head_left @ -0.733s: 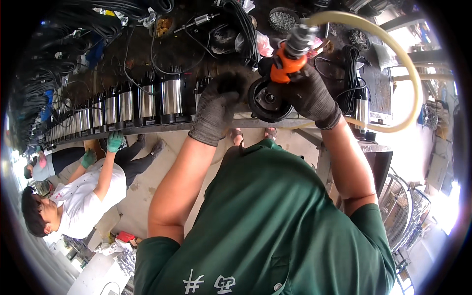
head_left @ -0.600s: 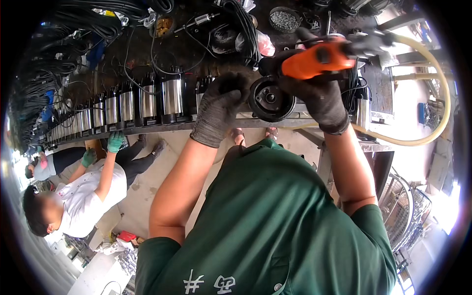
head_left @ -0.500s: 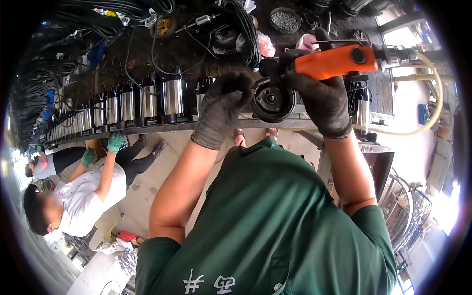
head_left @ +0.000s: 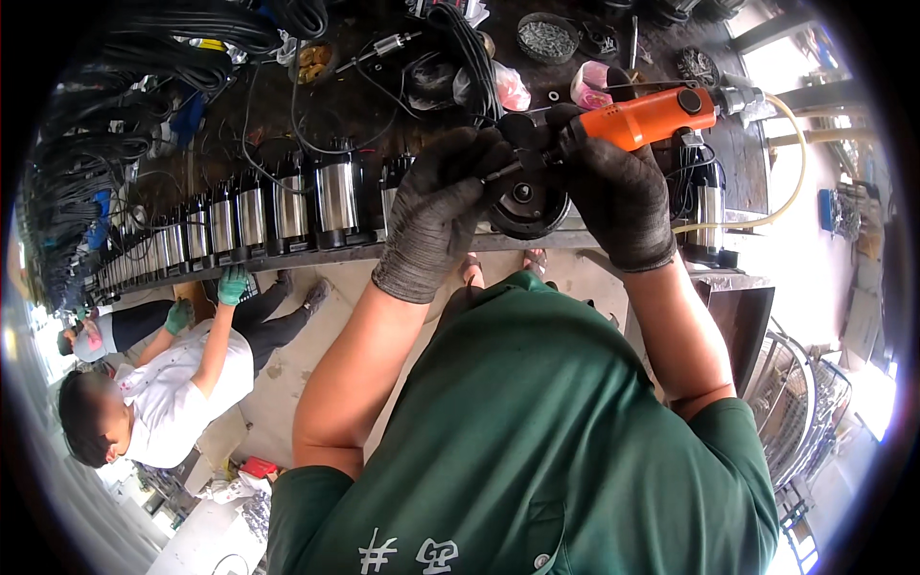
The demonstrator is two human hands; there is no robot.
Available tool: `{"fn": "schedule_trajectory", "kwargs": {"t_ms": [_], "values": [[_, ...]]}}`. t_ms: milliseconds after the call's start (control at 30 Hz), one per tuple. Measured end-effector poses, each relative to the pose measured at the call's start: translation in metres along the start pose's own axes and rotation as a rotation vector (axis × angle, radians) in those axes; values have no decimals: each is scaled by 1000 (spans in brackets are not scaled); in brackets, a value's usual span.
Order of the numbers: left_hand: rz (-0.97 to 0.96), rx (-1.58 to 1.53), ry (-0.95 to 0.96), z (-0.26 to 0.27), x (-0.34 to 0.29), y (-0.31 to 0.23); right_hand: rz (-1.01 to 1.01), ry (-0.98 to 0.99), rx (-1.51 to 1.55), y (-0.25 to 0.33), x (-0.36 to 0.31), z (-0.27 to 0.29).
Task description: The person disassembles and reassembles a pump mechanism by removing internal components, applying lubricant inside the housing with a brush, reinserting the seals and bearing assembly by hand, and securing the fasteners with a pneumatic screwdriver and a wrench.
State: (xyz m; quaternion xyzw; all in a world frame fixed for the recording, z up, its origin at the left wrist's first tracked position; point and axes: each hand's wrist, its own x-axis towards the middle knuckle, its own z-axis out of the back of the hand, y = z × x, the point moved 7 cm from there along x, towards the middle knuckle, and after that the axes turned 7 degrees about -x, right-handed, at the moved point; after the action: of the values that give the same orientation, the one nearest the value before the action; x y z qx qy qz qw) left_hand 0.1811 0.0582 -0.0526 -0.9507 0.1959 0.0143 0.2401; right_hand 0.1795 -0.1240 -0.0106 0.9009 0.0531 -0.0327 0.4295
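Note:
My right hand [head_left: 621,196], in a dark glove, is closed round an orange air screwdriver [head_left: 644,121] with a yellowish hose at its rear end. Its thin metal bit [head_left: 502,172] points left. At the bit's tip, the fingers of my left hand [head_left: 436,206], also gloved, are pinched together; whatever they hold is too small or hidden to name. Between and below both hands stands a black round pump end [head_left: 525,213] with a bolt at its centre, at the bench's near edge. The hands partly cover it.
Steel-bodied pumps [head_left: 337,196] line the near bench edge to the left; another pump [head_left: 707,206] stands at right. Farther back are a bowl of screws [head_left: 547,38], a pink-and-white container [head_left: 592,84] and coiled black cables [head_left: 470,62]. A co-worker in white [head_left: 196,383] is at left.
The screwdriver has shifted left and tilted, so its bit now shows reaching my left fingertips. My left hand has closed in at the bit's tip. The pump end is more covered.

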Motion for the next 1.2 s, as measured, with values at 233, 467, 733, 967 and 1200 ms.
{"fn": "schedule_trajectory", "kwargs": {"t_ms": [233, 467, 733, 967, 1200], "values": [[-126, 516, 81, -14, 1, -11, -100, 6, 96, -3, 0, 0], [-180, 576, 102, -29, 1, -14, -156, 52, 162, -10, 3, 5], [-533, 1303, 215, -52, -12, -20, -213, 98, 322, -19, -2, 6], [-441, 902, 42, -45, -6, -14, -196, 36, 344, -31, -4, 21], [-202, 1184, -63, -18, -2, -10, -98, -6, 191, -32, -8, 40]]}}
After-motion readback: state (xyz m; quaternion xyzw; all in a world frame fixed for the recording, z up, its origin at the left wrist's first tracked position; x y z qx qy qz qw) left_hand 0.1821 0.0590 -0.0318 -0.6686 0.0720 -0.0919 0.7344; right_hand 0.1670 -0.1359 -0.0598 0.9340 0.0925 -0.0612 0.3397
